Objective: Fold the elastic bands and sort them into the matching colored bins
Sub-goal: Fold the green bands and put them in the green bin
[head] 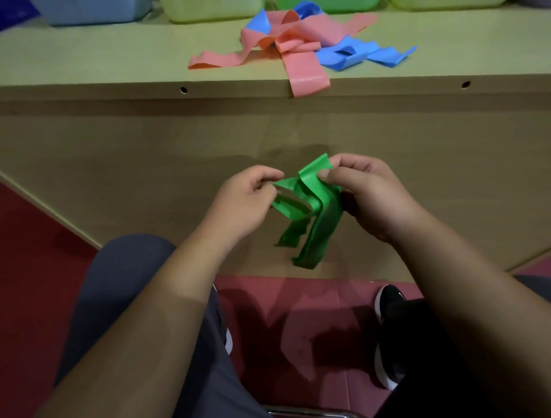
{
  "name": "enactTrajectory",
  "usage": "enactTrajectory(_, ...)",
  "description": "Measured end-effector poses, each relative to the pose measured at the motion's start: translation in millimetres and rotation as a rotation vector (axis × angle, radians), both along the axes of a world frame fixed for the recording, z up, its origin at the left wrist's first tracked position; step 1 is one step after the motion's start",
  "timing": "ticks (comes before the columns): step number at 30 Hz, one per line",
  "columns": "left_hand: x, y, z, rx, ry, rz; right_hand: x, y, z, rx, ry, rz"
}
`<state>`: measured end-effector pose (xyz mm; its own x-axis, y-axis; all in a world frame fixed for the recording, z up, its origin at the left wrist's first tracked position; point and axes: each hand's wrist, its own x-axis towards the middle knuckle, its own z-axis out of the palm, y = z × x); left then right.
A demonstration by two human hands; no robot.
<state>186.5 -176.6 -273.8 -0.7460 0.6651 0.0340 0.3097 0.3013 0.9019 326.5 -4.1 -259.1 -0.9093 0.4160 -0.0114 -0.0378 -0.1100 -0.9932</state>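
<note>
A green elastic band point(313, 214) hangs bunched between both hands, below the table's edge and in front of its panel. My left hand point(244, 203) pinches its left end, and my right hand point(366, 194) pinches the upper right fold between thumb and fingers. Two loose tails dangle down. On the tabletop lies a tangle of pink bands point(295, 38) and blue bands point(357, 53); one pink strip point(307, 77) droops over the front edge. At the far edge stand a blue bin point(89, 12), a pale yellow-green bin point(208, 10) and a green bin point(328, 4).
A wooden table point(89, 59) with a front panel fills the upper view. Another pale bin point(447, 3) sits at the top right. My knees and black shoes point(390, 334) are over a red floor, with a chair's metal rim at the bottom.
</note>
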Motion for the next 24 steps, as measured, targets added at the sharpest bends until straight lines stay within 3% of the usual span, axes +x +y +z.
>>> enactTrajectory(2,0.9,2.1,1.6,0.107,-0.262,-0.018,0.3,0.7,-0.5,0.019,-0.033,0.030)
enactTrajectory(5,5.2,3.2,5.7,0.298,-0.479,-0.042,1.8,1.8,1.5,0.066,-0.053,0.089)
enactTrajectory(8,4.8,0.6,8.8,0.413,-0.486,-0.089,4.6,3.3,6.8,0.077,-0.071,0.159)
enactTrajectory(10,-2.8,-3.5,6.8,0.413,-0.376,-0.129,6.7,5.0,9.2,0.080,-0.106,0.220)
enactTrajectory(14,-22.4,-14.1,6.9,0.085,0.025,-0.320,12.9,13.3,11.0,0.197,-0.203,0.249)
enactTrajectory(18,-32.9,-22.7,8.4,-0.584,0.513,-0.405,19.5,24.7,12.1,0.332,-0.307,0.231)
enactTrajectory(20,-28.4,-21.7,11.3,-0.817,0.640,-0.404,21.3,27.8,12.5,0.395,-0.364,0.238)
enactTrajectory(24,-21.6,-11.8,7.8,-1.039,0.712,-0.320,21.6,27.9,12.5,0.528,-0.497,0.266)
